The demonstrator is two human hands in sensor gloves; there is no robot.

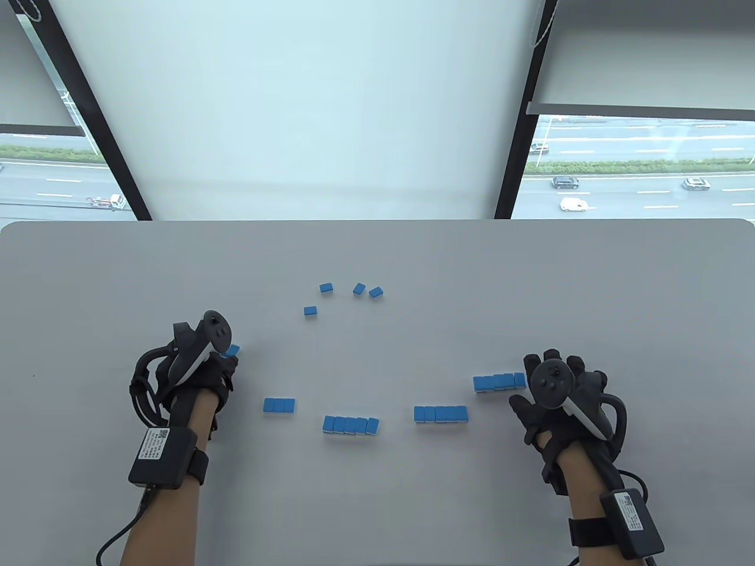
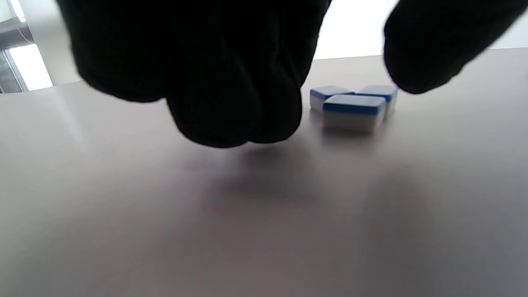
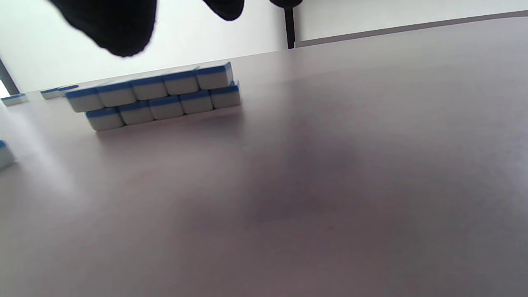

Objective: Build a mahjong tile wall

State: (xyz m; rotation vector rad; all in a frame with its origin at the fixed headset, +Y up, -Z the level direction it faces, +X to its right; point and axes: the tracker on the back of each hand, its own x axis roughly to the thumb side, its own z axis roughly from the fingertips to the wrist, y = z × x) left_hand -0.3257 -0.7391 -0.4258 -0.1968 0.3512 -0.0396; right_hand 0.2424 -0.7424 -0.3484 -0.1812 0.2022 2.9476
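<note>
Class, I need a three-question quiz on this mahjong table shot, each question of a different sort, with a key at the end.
1. True or false: the stack beside the right hand is two tiles high.
2. How many loose single tiles lie at the far middle of the table? A) two B) four C) six
3. Fill in: in the left wrist view, the tiles near the left hand number ____.

Key: 1 true; 2 B; 3 three.
</note>
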